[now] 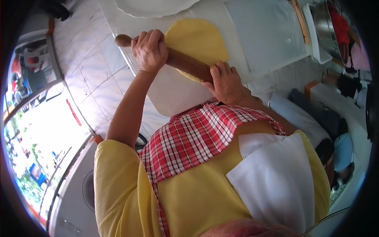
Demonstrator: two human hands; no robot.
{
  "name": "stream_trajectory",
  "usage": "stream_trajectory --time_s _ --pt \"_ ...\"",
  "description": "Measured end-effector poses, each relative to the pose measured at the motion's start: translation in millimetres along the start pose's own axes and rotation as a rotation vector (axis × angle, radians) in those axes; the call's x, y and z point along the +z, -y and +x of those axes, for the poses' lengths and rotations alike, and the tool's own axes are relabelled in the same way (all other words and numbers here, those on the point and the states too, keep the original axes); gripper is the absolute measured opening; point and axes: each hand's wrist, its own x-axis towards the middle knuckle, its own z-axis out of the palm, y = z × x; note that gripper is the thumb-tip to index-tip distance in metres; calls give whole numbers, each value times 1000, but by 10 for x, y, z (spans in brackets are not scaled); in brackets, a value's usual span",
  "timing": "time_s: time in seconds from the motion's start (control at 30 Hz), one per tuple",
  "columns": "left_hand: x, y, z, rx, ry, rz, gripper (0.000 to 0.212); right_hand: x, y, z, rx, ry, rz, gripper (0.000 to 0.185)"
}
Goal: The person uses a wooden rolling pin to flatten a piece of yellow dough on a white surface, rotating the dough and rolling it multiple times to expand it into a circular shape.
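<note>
A wooden rolling pin (189, 63) lies slantwise over the near part of a flat, rounded sheet of yellow dough (197, 38). Near the pin's rounded left end, my left hand (150, 51) is wrapped around it. My right hand (228, 83) grips the other end, its thumb on the near side; that end is hidden by the hand. Beneath the dough is a pale work table (174, 94) with a clear plastic cover. A red plaid apron (189, 142) hangs over a yellow shirt.
A white scalloped dish (157, 6) sits at the table's far side. A translucent sheet (269, 32) lies to the right, beside a white tray (316, 38) and a metal bowl (327, 29). Tiled floor (100, 80) and a bright doorway lie left. Several people are at the right.
</note>
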Motion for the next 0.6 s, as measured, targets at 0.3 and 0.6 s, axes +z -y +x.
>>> stream_trajectory --time_s 0.3,0.6 --pt "404 6 405 16 56 30 8 6 -389 264 79 39 7 53" --pt "404 -88 199 89 -62 -70 6 101 -137 -8 55 -9 -121 84"
